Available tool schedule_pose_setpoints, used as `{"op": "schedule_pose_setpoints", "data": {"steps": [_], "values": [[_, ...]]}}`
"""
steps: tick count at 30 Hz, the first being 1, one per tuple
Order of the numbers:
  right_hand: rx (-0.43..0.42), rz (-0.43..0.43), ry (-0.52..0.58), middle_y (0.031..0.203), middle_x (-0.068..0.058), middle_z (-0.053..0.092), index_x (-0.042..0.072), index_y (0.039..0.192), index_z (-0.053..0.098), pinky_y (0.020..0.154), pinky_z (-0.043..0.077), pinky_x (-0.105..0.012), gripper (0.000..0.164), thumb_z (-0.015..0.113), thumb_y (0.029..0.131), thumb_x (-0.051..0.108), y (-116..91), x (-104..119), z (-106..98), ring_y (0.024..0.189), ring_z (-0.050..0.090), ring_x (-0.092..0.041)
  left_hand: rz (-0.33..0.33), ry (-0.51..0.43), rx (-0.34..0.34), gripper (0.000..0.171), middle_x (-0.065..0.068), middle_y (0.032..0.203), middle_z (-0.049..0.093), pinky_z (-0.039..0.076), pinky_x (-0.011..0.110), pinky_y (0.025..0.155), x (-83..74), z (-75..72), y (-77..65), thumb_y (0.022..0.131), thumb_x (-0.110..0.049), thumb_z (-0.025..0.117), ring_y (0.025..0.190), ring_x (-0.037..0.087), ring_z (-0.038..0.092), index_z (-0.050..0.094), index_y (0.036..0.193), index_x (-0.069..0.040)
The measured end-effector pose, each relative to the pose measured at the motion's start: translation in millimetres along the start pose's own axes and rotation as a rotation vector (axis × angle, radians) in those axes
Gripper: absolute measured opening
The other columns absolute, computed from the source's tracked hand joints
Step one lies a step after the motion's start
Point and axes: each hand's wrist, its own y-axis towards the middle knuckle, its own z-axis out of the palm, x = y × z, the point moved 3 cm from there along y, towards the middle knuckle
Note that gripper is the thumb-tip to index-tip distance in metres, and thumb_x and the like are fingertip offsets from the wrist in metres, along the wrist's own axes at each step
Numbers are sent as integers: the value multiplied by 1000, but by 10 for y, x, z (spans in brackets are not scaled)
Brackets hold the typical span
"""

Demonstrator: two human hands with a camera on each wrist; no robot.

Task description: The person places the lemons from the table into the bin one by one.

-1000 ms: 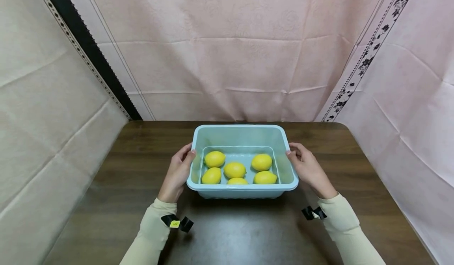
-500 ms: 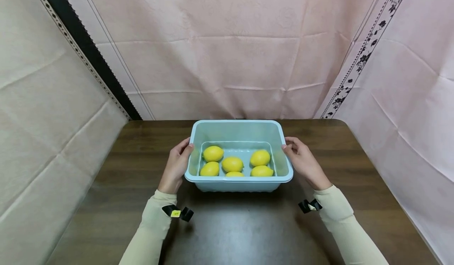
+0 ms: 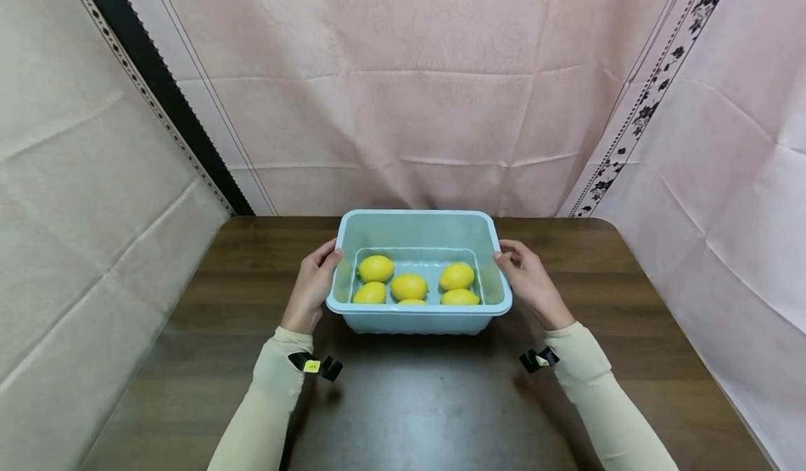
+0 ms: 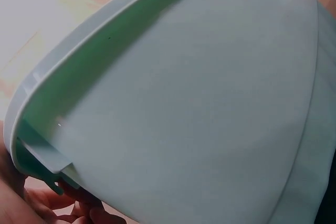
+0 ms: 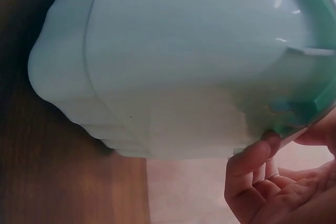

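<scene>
A light blue plastic tub [image 3: 415, 322] is held between both hands near the far side of the table in the head view. Several yellow lemons [image 3: 409, 287] lie on its floor; the front rim partly hides the nearest ones. My left hand [image 3: 310, 285] grips the rim at the left end, thumb on top and fingers underneath. At the opposite end my right hand [image 3: 532, 282] pinches the rim the same way. The right wrist view shows curled fingers [image 5: 249, 163] beneath the lip. Whether the tub's base touches the table cannot be told.
The dark brown wooden table [image 3: 403, 408] extends in front of the tub and to both sides. Pinkish cloth [image 3: 403, 121] hangs behind it, with pale cloth along the left and right. A small black device is strapped to each wrist.
Both hands have carried the tub of lemons slightly upward and to the left in the head view. Its back rim now overlaps the table's far edge. The grip stays the same.
</scene>
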Motion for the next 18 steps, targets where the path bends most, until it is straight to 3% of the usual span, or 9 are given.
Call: {"op": "schedule_pose_setpoints", "data": {"steps": [8, 18], "values": [[-9, 48, 39, 135, -28, 59, 1, 159, 39, 96, 51, -38, 58, 48, 113, 36, 102, -55, 37, 119, 58, -36, -12, 4, -23, 53, 13, 164, 42, 37, 49, 121, -4, -10, 78, 114, -29, 47, 143, 33, 45, 40, 163, -11], [-21, 118, 138, 140, -25, 55, 2, 158, 41, 90, 53, -27, 61, 43, 114, 43, 217, -107, 93, 116, 57, -31, -1, -19, -49, 53, 11, 163, 44, 38, 46, 120, -18, -8, 256, 113, -31, 50, 143, 29, 46, 44, 161, -11]]}}
